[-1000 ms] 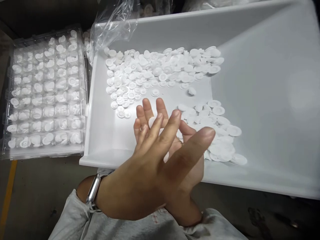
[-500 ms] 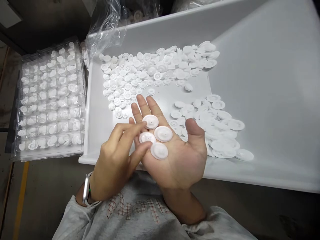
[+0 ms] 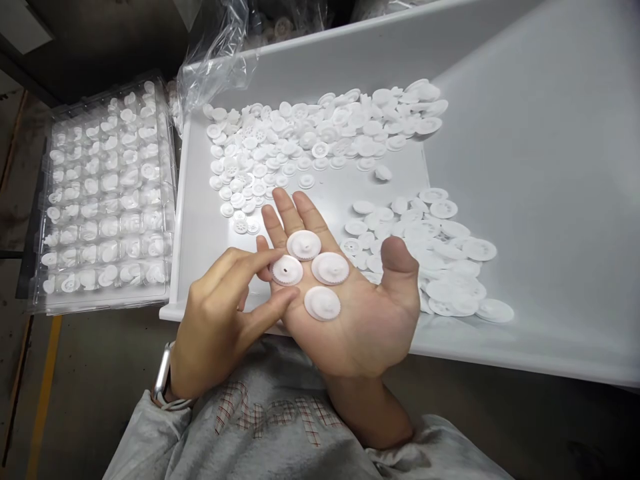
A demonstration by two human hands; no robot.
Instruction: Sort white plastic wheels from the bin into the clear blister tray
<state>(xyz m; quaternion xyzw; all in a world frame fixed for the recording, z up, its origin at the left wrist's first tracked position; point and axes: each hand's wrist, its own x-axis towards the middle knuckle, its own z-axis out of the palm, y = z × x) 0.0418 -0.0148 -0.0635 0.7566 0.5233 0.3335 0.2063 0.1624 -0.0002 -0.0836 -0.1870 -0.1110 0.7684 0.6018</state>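
Observation:
My right hand lies palm up with its fingers stretched out, carrying several white plastic gears. One gear rests at the base of the fingers, another gear at mid-palm, and a third gear nearer the wrist. From the left, my left hand reaches in, its finger and thumb on opposite sides of a gear with a small dark centre hole at the palm's outer edge. How firmly the fingertips press on that gear is hard to see.
Loose white gears pile along the back of a large white tray, with a second heap of bigger gears at the right. Left of it stands a clear compartment tray filled with white parts. A clear plastic bag hangs over the tray corner.
The gear at my left fingertips has shifted left and now shows a smoother face with a dark hole. My left hand has drawn back slightly leftward; the right palm stays nearly still.

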